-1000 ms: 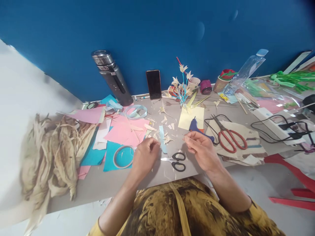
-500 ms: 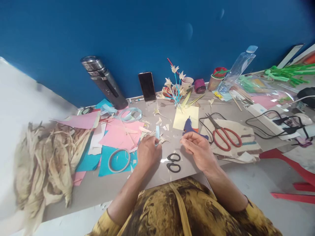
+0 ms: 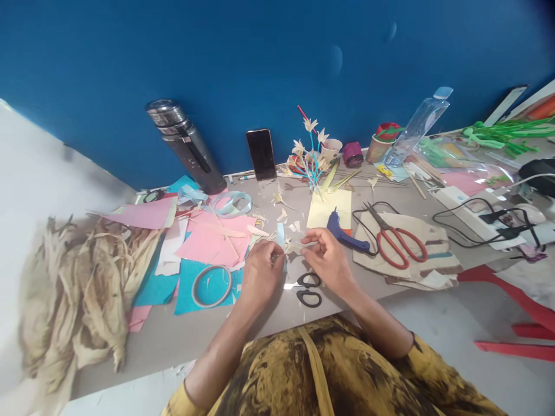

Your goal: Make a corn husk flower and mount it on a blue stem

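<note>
My left hand (image 3: 263, 270) is closed in a pinch at the base of a small pale husk flower (image 3: 293, 247), which points toward my right hand. A short strip of light blue ribbon (image 3: 281, 233) stands up beside its fingertips; I cannot tell whether the hand holds that too. Close to the petals, my right hand (image 3: 329, 261) has its thumb and forefinger apart, the other fingers curled. Between my wrists lie small black-handled scissors (image 3: 309, 289). A blue glue gun (image 3: 344, 234) rests beyond my right hand, near a yellow paper square (image 3: 321, 207).
Large red-handled scissors (image 3: 396, 240) lie on a folded cloth (image 3: 437, 248) at right, near a power strip (image 3: 472, 216) with cables. Dried husks (image 3: 82, 294), pink paper (image 3: 212, 237) and a tape ring (image 3: 211, 286) are at left. A flask (image 3: 186, 147), phone (image 3: 261, 153) and flower arrangement (image 3: 311, 156) stand behind.
My right hand has moved left to the pale flower, and its thumb and forefinger have parted. My left hand has stayed nearly in place. The view has shifted slightly.
</note>
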{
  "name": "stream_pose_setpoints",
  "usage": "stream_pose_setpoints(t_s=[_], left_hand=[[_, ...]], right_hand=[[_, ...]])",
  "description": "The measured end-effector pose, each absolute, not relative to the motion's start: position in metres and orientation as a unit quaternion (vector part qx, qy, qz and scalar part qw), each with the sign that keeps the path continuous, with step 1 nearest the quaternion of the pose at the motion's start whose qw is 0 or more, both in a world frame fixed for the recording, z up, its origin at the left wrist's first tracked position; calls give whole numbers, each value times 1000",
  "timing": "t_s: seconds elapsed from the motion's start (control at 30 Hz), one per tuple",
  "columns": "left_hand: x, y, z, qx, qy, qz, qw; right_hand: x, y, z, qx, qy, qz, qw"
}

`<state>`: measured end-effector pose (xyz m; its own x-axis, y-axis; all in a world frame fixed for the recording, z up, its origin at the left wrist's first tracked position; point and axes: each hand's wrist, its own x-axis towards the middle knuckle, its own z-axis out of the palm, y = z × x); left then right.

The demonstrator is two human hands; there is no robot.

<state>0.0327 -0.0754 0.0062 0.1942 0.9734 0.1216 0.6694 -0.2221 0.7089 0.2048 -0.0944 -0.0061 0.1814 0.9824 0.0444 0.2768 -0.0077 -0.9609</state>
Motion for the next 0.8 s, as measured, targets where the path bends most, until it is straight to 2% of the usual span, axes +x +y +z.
stream_pose_setpoints(t_s=[0.13, 0.3, 0.37, 0.53, 0.6, 0.8], left_hand=[[29, -80, 14, 715, 550, 325, 286], [20, -84, 21, 579, 598, 430, 350], [21, -85, 20, 504, 600, 464, 413], [42, -87, 15, 263, 441, 493, 702], [50, -86, 16, 192, 384, 505, 749], [53, -87, 23, 118, 316, 503, 796]], right_hand=[[201, -92, -6, -603, -523, 371, 474], [200, -91, 1, -586, -472, 383, 535], [197, -89, 5, -565, -432, 420, 564], [179, -88, 20, -510, -379, 493, 594], [172, -89, 25, -507, -383, 485, 601], [166, -97, 35, -513, -408, 467, 594]])
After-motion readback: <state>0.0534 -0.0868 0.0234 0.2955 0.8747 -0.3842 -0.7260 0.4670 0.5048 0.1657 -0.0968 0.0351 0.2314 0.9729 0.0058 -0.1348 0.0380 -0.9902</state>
